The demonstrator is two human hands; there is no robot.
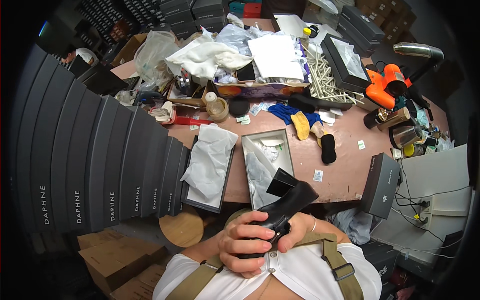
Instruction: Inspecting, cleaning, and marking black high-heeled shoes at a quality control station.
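Note:
A black leather shoe (pixel 291 201) with a block heel is held close to my chest, tilted up to the right. My left hand (pixel 247 244) has its fingers wrapped over the shoe's near part. From the other side my right hand (pixel 296 231) grips it, the thumb by a dark buckle or ornament; its other fingers are mostly hidden. Just beyond the shoe lies an open shoe box (pixel 289 150) with white paper and a grey wrapped item in it. To its left, a dark box part (pixel 220 204) holds crumpled white tissue paper (pixel 210 155).
Stacked dark shoe boxes (pixel 105 165) rise at the left. An orange heat gun (pixel 382 87) with a metal nozzle is at the far right. Yellow and black sponges (pixel 301 125) and a blue cloth (pixel 285 113) lie mid-table. Another dark shoe box (pixel 381 185) is at the right edge, near hanging cables.

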